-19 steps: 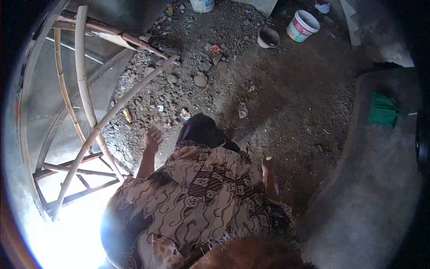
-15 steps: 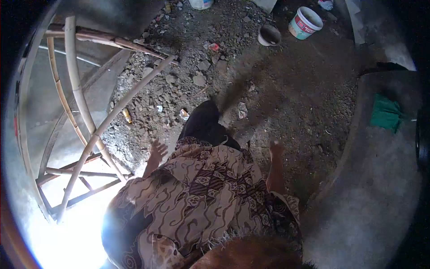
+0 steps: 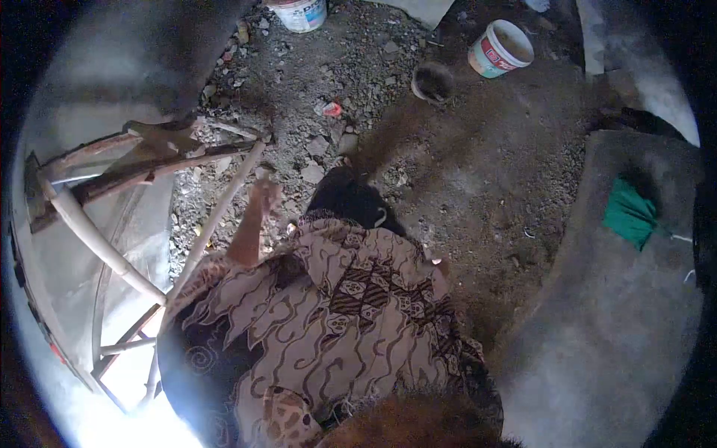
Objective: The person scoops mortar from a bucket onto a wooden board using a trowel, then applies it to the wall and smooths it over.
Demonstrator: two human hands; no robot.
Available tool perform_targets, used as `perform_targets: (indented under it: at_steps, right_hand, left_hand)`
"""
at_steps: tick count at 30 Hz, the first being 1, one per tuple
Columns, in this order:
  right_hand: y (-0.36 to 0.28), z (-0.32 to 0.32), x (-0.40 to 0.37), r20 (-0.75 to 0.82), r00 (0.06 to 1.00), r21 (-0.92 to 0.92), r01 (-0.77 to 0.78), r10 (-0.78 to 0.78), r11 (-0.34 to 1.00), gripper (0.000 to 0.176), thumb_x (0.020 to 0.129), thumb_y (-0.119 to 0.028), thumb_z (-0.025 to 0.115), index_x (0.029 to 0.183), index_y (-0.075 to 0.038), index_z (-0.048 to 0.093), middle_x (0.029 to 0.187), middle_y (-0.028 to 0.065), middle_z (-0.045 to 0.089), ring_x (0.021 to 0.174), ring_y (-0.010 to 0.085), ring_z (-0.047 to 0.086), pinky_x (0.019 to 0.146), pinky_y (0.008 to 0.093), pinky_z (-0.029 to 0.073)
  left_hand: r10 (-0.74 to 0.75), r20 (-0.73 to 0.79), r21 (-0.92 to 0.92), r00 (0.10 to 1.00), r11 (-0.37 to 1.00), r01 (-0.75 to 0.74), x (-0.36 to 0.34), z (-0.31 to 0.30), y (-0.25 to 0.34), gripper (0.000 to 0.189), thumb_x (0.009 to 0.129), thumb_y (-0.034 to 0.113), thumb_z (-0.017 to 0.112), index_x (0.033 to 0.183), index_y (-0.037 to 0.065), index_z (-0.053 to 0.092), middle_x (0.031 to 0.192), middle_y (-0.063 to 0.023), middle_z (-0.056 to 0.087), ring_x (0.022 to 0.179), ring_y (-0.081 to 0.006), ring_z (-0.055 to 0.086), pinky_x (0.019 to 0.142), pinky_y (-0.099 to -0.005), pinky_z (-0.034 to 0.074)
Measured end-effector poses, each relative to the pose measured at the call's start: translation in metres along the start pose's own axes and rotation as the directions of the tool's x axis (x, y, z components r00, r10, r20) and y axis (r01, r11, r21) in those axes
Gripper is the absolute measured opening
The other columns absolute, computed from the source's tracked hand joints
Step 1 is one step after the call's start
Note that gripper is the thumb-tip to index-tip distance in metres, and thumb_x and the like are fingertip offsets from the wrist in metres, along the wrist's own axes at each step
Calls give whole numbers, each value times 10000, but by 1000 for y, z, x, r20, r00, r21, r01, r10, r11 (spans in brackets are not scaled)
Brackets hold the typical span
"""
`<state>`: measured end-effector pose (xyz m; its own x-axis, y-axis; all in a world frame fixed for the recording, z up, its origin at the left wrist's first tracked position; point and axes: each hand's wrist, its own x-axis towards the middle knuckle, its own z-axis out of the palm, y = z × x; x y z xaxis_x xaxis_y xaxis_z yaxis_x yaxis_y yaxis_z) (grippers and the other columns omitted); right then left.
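Note:
My left hand (image 3: 264, 196) reaches forward over the rubble, to the right of a slanting bamboo pole (image 3: 216, 216). It is blurred, but the fingers look spread and nothing shows in them. Close to my right side, only a small part of my right hand (image 3: 438, 267) shows beside the patterned shirt (image 3: 358, 299). Its fingers are mostly hidden, so I cannot see whether it holds anything. A dark-clothed knee (image 3: 347, 198) juts out ahead of the shirt.
On the left stands a frame of bamboo and wooden strips (image 3: 104, 239). Ahead are a labelled white bucket (image 3: 500, 48), a dark bucket (image 3: 433, 82) and another white bucket (image 3: 299, 13). Green cloth (image 3: 629, 213) lies on the concrete ledge (image 3: 597, 321) at right. Broken stones (image 3: 312, 172) litter the ground.
My left hand has moved forward and blurred. My right hand has drawn back toward the body, mostly out of sight. The view has shifted, and the bamboo frame appears lower and differently angled.

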<state>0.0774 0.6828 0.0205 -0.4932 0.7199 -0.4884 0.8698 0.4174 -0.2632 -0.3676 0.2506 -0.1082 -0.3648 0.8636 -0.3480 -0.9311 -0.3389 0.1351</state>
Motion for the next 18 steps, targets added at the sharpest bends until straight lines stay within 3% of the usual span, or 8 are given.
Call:
perform_targets:
  at_steps: [1,2,7,11,14,15,17,18]
  right_hand:
    - [8,-1,-3,16,999,-5,-32,32,999,376,833,-407,604,836,-36,667,762,171,661,722,375,633,746,484,489]
    - [4,-2,0,36,998,-16,-58,59,998,373,833,-404,606,837,-36,667,759,168,661,719,374,633,746,482,490]
    - [-19,-13,34,92,989,-55,-112,116,992,358,832,-390,615,840,-35,666,742,158,660,703,367,633,745,475,495]
    - [-20,-17,77,137,986,-71,-82,91,994,346,831,-378,622,843,-34,665,728,149,659,691,362,633,744,469,498]
    - [-14,-29,139,162,987,-92,-6,21,996,337,831,-369,627,845,-34,664,718,142,658,682,358,632,743,465,501]
    - [-17,-39,162,158,987,-105,22,-6,994,334,831,-366,629,846,-34,664,715,140,658,679,356,632,743,464,502]
    - [-23,-57,214,148,987,-123,82,-63,989,329,830,-360,633,847,-33,663,708,136,657,673,354,632,743,461,504]
    - [-16,-67,233,155,985,-159,103,-78,982,326,830,-357,635,848,-33,663,705,134,657,670,352,632,743,459,505]
  left_hand:
    - [181,-421,270,889,961,-68,28,63,26,500,879,487,527,1202,105,530,943,-99,614,822,-227,598,718,-427,470]
    - [302,-701,441,646,895,60,56,135,52,551,863,499,541,1241,99,526,1015,-117,635,874,-236,613,783,-435,469]
    - [360,-491,553,794,832,-35,136,185,137,646,898,541,461,1384,118,430,1412,-111,460,1213,-329,502,981,-445,398]
    - [385,-630,514,675,858,-9,160,187,135,560,951,442,434,1407,123,379,1354,-133,516,1140,-302,560,884,-439,473]
    - [411,-694,488,591,872,-35,156,167,98,622,906,574,454,1349,138,427,1257,-162,537,1088,-330,556,829,-483,483]
    - [395,-696,434,600,897,-87,149,153,80,647,891,618,461,1329,143,442,1224,-172,544,1070,-340,555,811,-497,486]
    - [144,-513,-151,846,955,-254,119,60,49,502,926,425,519,1301,103,433,1138,-117,593,1036,-323,586,843,-497,497]
    - [339,-667,113,664,926,-360,119,94,22,539,907,460,534,1282,85,434,1153,-132,575,1043,-330,582,844,-514,494]
